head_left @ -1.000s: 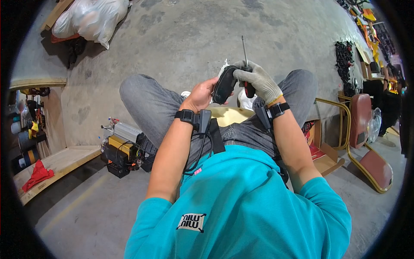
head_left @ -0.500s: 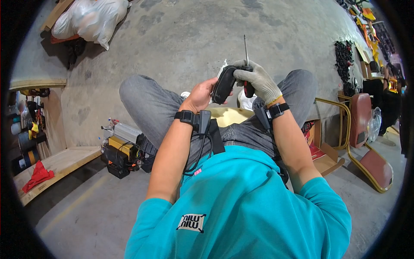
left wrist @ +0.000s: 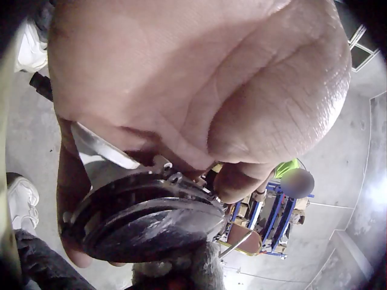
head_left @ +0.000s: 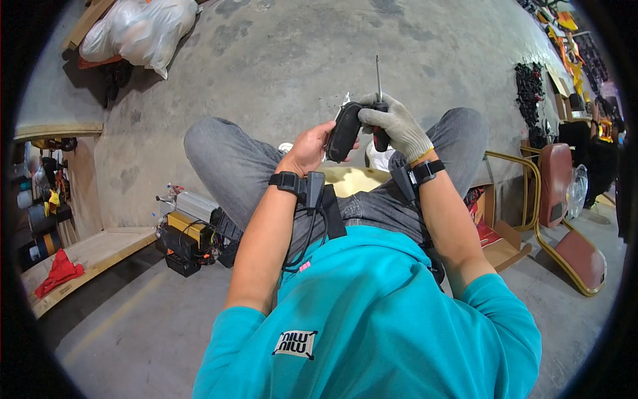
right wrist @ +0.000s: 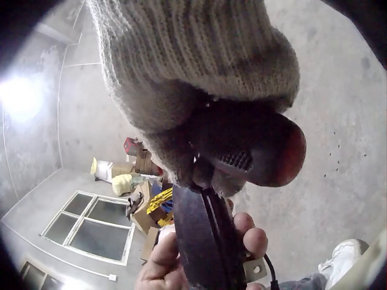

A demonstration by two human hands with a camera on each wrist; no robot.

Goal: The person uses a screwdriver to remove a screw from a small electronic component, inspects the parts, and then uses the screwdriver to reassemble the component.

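My bare left hand (head_left: 308, 147) grips a black, elongated oval housing (head_left: 344, 132) between thumb and fingers, above my lap. A white piece (left wrist: 100, 160) sits behind the housing, against the palm side, in the left wrist view. On my right hand (head_left: 401, 128) is a grey knitted glove with a yellow-edged cuff. It holds a screwdriver (head_left: 379, 78) by its black and red handle (right wrist: 257, 148), the metal shaft pointing up and away from me. In the right wrist view the gloved fingertips are right at the housing's upper end.
Beside my left knee stands a device with a silver case and yellow part (head_left: 185, 223). A wooden ledge (head_left: 100, 256) carries a red cloth (head_left: 58, 271). To my right are an open cardboard box (head_left: 508, 246) and a chair (head_left: 557, 186). White bags (head_left: 143, 33) lie ahead on the left.
The screwdriver and housing have turned slightly in my hands, and less red shows on the handle. Both hands stay in nearly the same place and keep their holds.
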